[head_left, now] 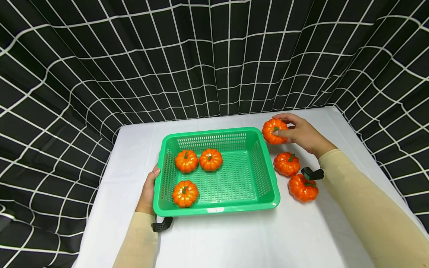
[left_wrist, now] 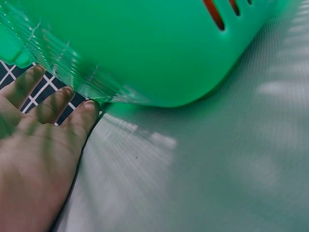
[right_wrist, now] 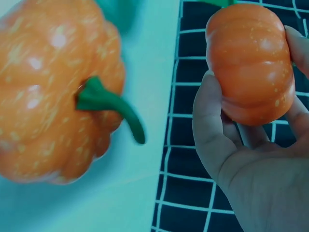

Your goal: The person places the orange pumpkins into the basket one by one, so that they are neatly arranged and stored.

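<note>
My right hand (head_left: 303,134) holds a small orange toy pumpkin (head_left: 274,131) just past the right end of the green plastic basket (head_left: 275,195). In the right wrist view, thumb and fingers curve round the pumpkin (right_wrist: 251,65) from both sides. My left hand (head_left: 147,191) is against the basket's left end, and the left wrist view shows its fingers (left_wrist: 50,104) stretched out along the basket's outer wall. Inside the basket are three toy pumpkins: one at the back left (head_left: 186,161), one beside it (head_left: 210,160) and one at the front left (head_left: 185,194).
Two more pumpkins lie on the white cloth, to the right of the basket: one nearer it (head_left: 286,164) and one in front (head_left: 303,188), beside my right wrist. A black curtain with white grid lines (head_left: 214,67) surrounds the white-covered table (head_left: 214,242).
</note>
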`<action>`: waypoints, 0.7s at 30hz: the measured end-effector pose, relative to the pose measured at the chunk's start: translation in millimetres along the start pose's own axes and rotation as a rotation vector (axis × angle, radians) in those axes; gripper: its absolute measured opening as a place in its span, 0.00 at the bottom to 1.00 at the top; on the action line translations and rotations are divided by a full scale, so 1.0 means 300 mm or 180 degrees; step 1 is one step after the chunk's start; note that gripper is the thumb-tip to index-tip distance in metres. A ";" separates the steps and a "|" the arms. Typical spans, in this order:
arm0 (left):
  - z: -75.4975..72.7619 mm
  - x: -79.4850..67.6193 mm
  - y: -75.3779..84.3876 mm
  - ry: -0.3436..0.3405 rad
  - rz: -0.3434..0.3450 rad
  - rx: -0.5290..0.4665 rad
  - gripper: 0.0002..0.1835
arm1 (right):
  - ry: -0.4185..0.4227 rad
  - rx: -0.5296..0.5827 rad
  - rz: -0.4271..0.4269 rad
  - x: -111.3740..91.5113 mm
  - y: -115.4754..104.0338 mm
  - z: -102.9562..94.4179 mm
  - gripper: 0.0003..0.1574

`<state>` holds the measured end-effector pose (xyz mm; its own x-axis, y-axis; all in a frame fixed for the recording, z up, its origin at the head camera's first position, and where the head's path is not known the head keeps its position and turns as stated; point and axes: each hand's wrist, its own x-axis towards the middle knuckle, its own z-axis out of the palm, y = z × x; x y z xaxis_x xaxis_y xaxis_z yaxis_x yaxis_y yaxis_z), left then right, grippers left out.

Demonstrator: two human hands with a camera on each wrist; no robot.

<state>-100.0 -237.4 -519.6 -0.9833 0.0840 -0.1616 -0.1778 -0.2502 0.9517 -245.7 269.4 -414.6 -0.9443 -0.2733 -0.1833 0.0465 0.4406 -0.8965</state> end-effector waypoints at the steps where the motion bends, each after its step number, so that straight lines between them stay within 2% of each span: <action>1: 0.000 0.001 0.000 -0.0005 0.0009 0.0005 0.40 | 0.0004 -0.0001 -0.0036 -0.002 -0.008 0.002 0.40; 10: 0.001 0.001 0.001 0.0027 -0.0008 0.0017 0.40 | 0.0025 0.0018 -0.0140 -0.021 -0.056 0.015 0.41; 21: 0.002 -0.001 0.003 0.0008 0.0034 0.0006 0.40 | -0.0060 0.0066 -0.0309 -0.037 -0.102 0.061 0.38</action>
<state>-99.8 -237.1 -518.6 -0.9852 0.0789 -0.1520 -0.1671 -0.2494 0.9539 -230.7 243.3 -392.7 -0.9384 -0.3300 -0.1026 -0.0379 0.3935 -0.9185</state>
